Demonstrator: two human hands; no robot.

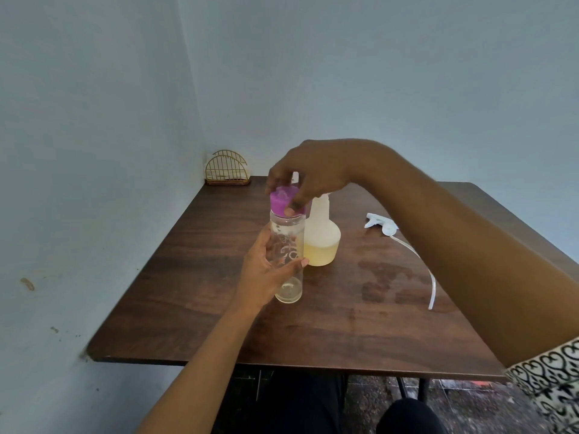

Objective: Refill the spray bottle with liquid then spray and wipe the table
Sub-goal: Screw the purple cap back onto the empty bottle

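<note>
While the left hand gripped the clear bottle upright above the table, the right hand pinched its purple lid; the spray bottle, part-filled with yellow liquid, stood just behind, its trigger head lying apart.

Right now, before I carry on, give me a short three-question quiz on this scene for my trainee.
1. True or false: the spray head is screwed onto the spray bottle.
2. What does the right hand grip? A) the cap B) the tube C) the wire holder
3. Which hand holds the clear bottle by its body?

Key:
1. False: it lies on the table, apart from the bottle.
2. A
3. The left hand.
</note>
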